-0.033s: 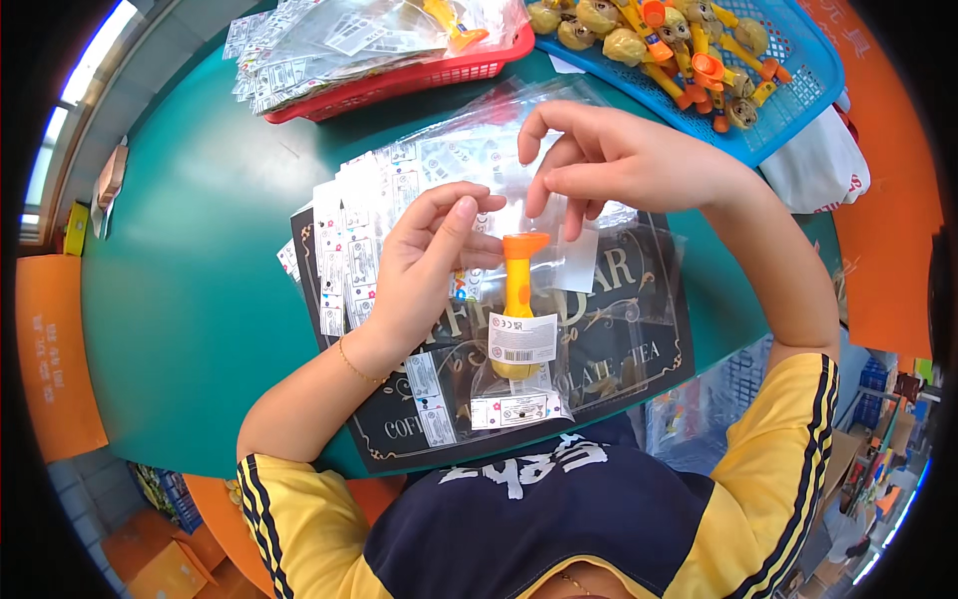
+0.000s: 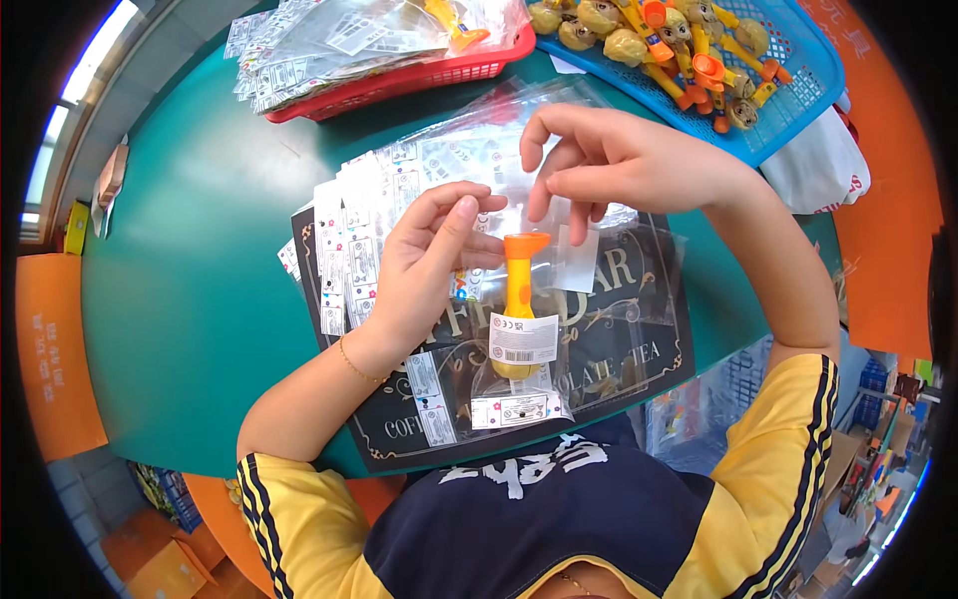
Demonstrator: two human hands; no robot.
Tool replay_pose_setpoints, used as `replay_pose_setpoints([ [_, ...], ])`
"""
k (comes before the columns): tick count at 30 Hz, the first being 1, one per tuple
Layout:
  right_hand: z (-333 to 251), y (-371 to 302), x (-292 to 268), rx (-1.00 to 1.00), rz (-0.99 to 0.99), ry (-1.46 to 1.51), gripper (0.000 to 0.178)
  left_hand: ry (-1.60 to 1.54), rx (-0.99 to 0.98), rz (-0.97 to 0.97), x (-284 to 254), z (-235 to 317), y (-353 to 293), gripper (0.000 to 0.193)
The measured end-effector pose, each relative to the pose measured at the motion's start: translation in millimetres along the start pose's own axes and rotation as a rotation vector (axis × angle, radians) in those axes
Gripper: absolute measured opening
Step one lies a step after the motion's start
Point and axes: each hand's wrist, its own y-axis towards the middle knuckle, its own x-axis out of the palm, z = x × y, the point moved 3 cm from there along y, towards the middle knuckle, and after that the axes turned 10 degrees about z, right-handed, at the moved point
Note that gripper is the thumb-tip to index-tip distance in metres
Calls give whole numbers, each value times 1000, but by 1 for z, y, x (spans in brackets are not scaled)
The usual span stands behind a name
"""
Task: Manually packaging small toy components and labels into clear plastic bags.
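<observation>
1. Green table [image 2: 200,299] — pale glare on its surface.
2. Left of the table: bright window [image 2: 98,55], grey wall [image 2: 160,105], orange panel [image 2: 62,369].
3. Right of the table — a second orange panel [image 2: 893,200].

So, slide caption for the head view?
Left fingers and right fingers near a yellow toy over a mat, red basket and blue basket beyond.

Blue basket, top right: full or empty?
Partly filled: yellow-and-orange toys heap in the blue basket, its right side bare.
</observation>
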Motion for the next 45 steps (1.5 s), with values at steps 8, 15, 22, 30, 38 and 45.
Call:
replay_pose_setpoints([
  [8,5,8,-5,112,-232,-217,23,-1,-5,-20,1,-2,0,26],
  [15,-4,24,-2,199,-432,-204,33,23,5,-23,1,-1,-1,26],
  [22,-8,38,17,101,-478,-493,36,-7,-17,-18,0,-5,-1,26],
  [30,0,35,20,-133,-345,-606,31,-16,-16,-25,1,-2,-2,25],
  [38,10,11,17,-411,-37,-644,26,17,19,-6,0,-6,-1,30],
  [45,11,7,6,-238,6,-519,29,116,-201,-216,21,9,-19,52],
])
